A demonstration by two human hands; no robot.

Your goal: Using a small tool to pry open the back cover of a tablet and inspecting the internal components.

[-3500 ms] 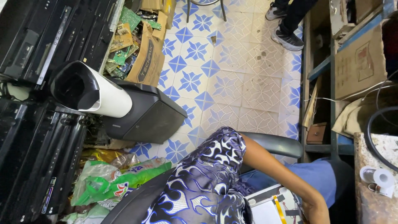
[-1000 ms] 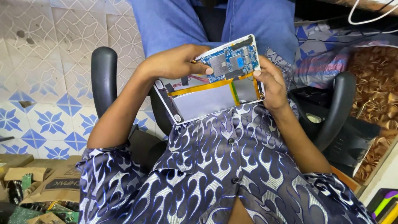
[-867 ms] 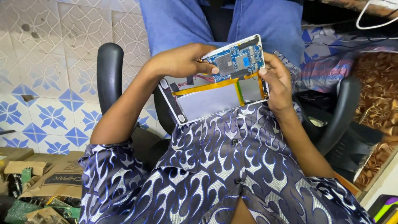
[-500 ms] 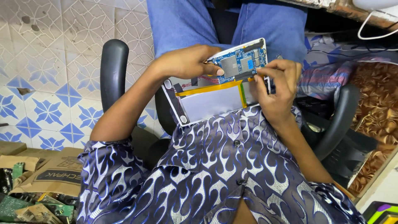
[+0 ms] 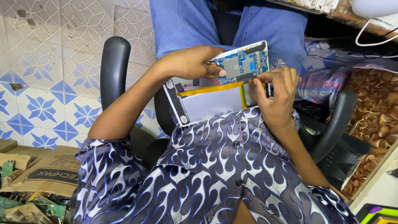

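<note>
White-framed, opened tablet with blue circuit board [image 5: 222, 85] rests on the lap, left hand [image 5: 188, 62] fingers clamped on its top, right hand [image 5: 277, 95] fingertips pinching its edge.

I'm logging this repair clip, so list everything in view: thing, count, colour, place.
opened tablet: 1, white frame, on the lap
circuit board: 1, blue, tablet's upper part
battery: 1, silver, yellow-edged, tablet's lower part
office chair: 1, black, under the person
cardboard box: 1, brown, floor lower left
loose circuit boards: several, green, bottom left corner
cable: 1, white, top right
left hand: 1, holding tablet's top edge
right hand: 1, fingers on tablet's right side
</note>
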